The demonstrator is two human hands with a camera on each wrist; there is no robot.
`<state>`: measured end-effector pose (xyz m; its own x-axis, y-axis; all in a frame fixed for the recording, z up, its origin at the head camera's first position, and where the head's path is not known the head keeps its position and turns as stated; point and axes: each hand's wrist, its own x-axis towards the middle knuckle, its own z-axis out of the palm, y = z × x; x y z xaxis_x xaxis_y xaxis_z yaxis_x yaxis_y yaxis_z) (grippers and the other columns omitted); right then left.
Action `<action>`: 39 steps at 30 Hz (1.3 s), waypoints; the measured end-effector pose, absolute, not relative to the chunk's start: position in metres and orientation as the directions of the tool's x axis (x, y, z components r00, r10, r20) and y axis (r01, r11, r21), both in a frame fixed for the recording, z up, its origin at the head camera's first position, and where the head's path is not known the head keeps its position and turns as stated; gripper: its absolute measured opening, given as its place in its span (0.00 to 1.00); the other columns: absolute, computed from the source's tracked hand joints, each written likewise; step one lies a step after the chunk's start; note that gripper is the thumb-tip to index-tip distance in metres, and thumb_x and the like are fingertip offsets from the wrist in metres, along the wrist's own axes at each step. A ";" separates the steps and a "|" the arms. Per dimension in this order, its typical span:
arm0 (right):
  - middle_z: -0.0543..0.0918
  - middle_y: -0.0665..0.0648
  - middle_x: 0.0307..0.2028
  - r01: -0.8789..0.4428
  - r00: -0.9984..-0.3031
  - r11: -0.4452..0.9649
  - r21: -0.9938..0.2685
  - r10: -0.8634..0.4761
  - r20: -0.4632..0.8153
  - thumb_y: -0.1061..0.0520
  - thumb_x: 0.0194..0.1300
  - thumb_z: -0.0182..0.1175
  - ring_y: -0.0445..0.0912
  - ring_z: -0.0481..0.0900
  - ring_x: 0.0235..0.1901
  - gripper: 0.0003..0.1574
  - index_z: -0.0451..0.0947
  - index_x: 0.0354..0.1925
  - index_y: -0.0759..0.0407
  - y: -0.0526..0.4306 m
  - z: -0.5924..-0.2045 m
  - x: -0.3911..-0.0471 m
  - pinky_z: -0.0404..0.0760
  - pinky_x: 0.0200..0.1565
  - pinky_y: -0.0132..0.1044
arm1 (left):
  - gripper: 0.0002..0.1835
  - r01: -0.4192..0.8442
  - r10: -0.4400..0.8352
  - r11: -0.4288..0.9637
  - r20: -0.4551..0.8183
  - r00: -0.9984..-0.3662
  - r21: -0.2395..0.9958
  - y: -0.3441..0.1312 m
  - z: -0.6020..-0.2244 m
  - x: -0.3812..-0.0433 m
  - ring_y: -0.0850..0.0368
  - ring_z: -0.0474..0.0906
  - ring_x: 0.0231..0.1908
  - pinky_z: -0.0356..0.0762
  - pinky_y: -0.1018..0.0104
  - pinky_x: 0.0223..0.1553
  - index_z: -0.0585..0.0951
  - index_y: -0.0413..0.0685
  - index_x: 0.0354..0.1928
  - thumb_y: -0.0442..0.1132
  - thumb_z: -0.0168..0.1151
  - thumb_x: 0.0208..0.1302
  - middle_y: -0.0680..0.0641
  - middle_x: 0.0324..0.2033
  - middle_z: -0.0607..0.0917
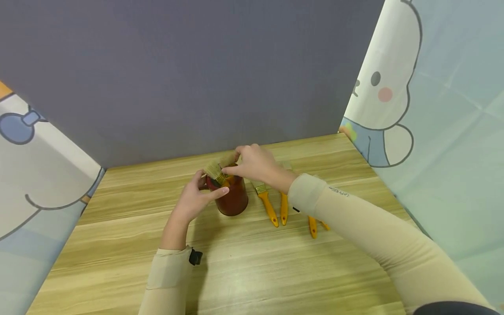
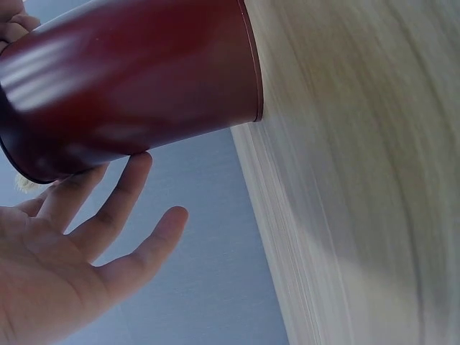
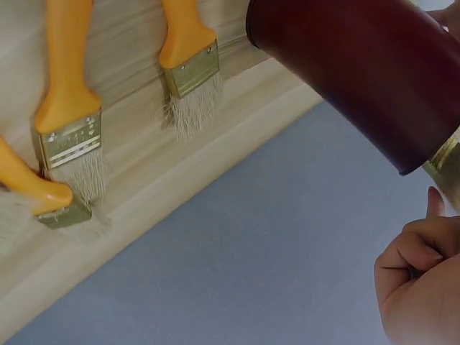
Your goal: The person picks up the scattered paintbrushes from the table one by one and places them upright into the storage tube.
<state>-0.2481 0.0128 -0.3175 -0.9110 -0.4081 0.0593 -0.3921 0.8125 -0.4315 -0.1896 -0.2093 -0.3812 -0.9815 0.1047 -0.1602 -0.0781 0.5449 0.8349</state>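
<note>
A dark red cylindrical cup (image 1: 233, 200) stands upright on the wooden table. My left hand (image 1: 191, 199) holds it at the rim, thumb on the near side and fingers on the far left; in the left wrist view some fingertips touch the cup's wall (image 2: 136, 79). A paintbrush (image 1: 214, 172) leans in the cup, bristles up and to the left. At the rim my right hand (image 1: 253, 164) pinches the bristle end of another paintbrush (image 1: 227, 161) between thumb and index finger. The cup and fingers hide its handle.
Right of the cup lie several yellow-handled paintbrushes (image 1: 269, 210), partly hidden under the right forearm; in the right wrist view two brushes (image 3: 68, 108) overlap. A grey panel (image 1: 197, 78) rises behind the table (image 1: 244, 271). Printed cloths (image 1: 441, 109) hang at both sides.
</note>
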 end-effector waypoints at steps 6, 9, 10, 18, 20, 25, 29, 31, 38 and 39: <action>0.87 0.51 0.30 -0.380 -0.918 0.785 -0.490 -0.384 0.097 0.26 0.62 0.72 0.43 0.76 0.25 0.35 0.87 0.50 0.51 0.030 -0.305 -0.257 0.78 0.31 0.38 | 0.56 -0.073 0.101 0.539 -0.150 -0.983 0.839 -0.208 -0.383 -0.190 0.41 0.68 0.77 0.70 0.34 0.74 0.55 0.54 0.84 0.65 0.75 0.63 0.45 0.77 0.74; 0.85 0.49 0.31 -0.332 -0.938 0.798 -0.502 -0.336 0.087 0.24 0.61 0.71 0.44 0.76 0.28 0.36 0.86 0.51 0.48 0.049 -0.298 -0.266 0.77 0.34 0.41 | 0.56 -0.069 0.098 0.542 -0.145 -0.985 0.838 -0.208 -0.383 -0.190 0.41 0.68 0.77 0.70 0.34 0.73 0.57 0.55 0.83 0.65 0.75 0.63 0.45 0.77 0.73; 0.84 0.50 0.29 -0.312 -0.945 0.804 -0.506 -0.318 0.079 0.23 0.61 0.71 0.44 0.75 0.27 0.36 0.86 0.52 0.48 0.056 -0.295 -0.268 0.75 0.33 0.41 | 0.56 -0.067 0.098 0.542 -0.142 -0.985 0.838 -0.207 -0.383 -0.190 0.41 0.68 0.77 0.70 0.35 0.73 0.57 0.55 0.83 0.66 0.75 0.62 0.45 0.77 0.73; 0.84 0.60 0.61 -0.217 -0.964 0.784 -0.582 -0.266 0.001 0.30 0.65 0.71 0.55 0.83 0.51 0.36 0.83 0.59 0.51 0.128 -0.289 -0.289 0.84 0.49 0.51 | 0.62 -0.075 0.095 0.542 -0.150 -0.984 0.837 -0.209 -0.382 -0.191 0.41 0.67 0.78 0.69 0.36 0.75 0.53 0.54 0.85 0.70 0.75 0.59 0.43 0.78 0.72; 0.77 0.62 0.72 -0.208 -0.960 0.774 -0.598 -0.277 -0.025 0.33 0.66 0.71 0.60 0.80 0.64 0.37 0.81 0.62 0.53 0.146 -0.292 -0.292 0.81 0.63 0.58 | 0.62 -0.076 0.096 0.544 -0.152 -0.984 0.836 -0.209 -0.382 -0.191 0.41 0.67 0.78 0.69 0.36 0.75 0.53 0.53 0.85 0.70 0.75 0.59 0.43 0.78 0.72; 0.85 0.63 0.56 -0.232 -0.946 0.790 -0.568 -0.319 -0.056 0.34 0.68 0.71 0.59 0.84 0.53 0.41 0.77 0.69 0.53 0.181 -0.312 -0.295 0.83 0.59 0.58 | 0.60 -0.078 0.094 0.551 -0.155 -0.983 0.831 -0.211 -0.381 -0.189 0.42 0.67 0.78 0.69 0.36 0.74 0.55 0.54 0.84 0.70 0.75 0.60 0.45 0.77 0.74; 0.70 0.49 0.20 -0.245 -0.935 0.788 -0.565 -0.345 -0.076 0.32 0.66 0.71 0.45 0.64 0.21 0.46 0.73 0.73 0.52 0.201 -0.335 -0.295 0.73 0.31 0.43 | 0.59 -0.080 0.093 0.555 -0.157 -0.983 0.828 -0.213 -0.381 -0.189 0.41 0.67 0.78 0.69 0.35 0.75 0.55 0.54 0.84 0.70 0.74 0.60 0.44 0.77 0.73; 0.60 0.45 0.16 -0.246 -0.932 0.781 -0.575 -0.354 -0.081 0.31 0.65 0.72 0.42 0.54 0.19 0.49 0.72 0.74 0.51 0.207 -0.347 -0.297 0.64 0.26 0.39 | 0.61 -0.082 0.089 0.555 -0.158 -0.983 0.828 -0.214 -0.381 -0.189 0.41 0.66 0.79 0.68 0.35 0.75 0.53 0.53 0.85 0.70 0.74 0.60 0.43 0.77 0.73; 0.60 0.46 0.18 -0.276 -0.907 0.744 -0.608 -0.412 -0.092 0.37 0.68 0.73 0.42 0.54 0.19 0.45 0.72 0.74 0.53 0.210 -0.386 -0.313 0.63 0.27 0.36 | 0.63 -0.087 0.085 0.549 -0.160 -0.983 0.831 -0.217 -0.380 -0.189 0.41 0.65 0.79 0.67 0.34 0.76 0.52 0.53 0.86 0.71 0.75 0.59 0.43 0.77 0.73; 0.61 0.47 0.19 -0.269 -0.905 0.747 -0.609 -0.413 -0.106 0.37 0.68 0.72 0.42 0.55 0.20 0.44 0.72 0.74 0.52 0.209 -0.391 -0.315 0.63 0.28 0.36 | 0.61 -0.084 0.087 0.548 -0.157 -0.984 0.832 -0.217 -0.380 -0.189 0.41 0.66 0.79 0.68 0.35 0.75 0.54 0.54 0.85 0.71 0.75 0.59 0.43 0.77 0.73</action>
